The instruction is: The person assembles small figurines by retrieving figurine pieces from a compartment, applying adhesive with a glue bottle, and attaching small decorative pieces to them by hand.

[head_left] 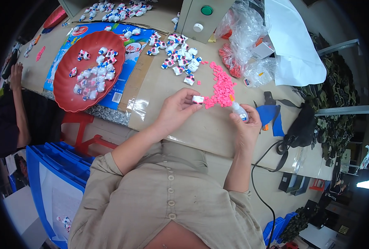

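Observation:
My left hand pinches a small white figurine with pink and dark marks between thumb and fingers. In my right hand is a small clear glue bottle with an orange-yellow tip, tilted up and to the left. Between and beyond both hands lies a pile of small pink pieces on the tabletop. A cluster of white, blue and pink figurines sits just past my left hand. The glue tip and the held figurine are apart.
A red scalloped tray with several figurines rests on a blue printed sheet at left. Plastic bags, white paper and a black strap bag lie right. Another person's hand shows far left. A blue crate stands below.

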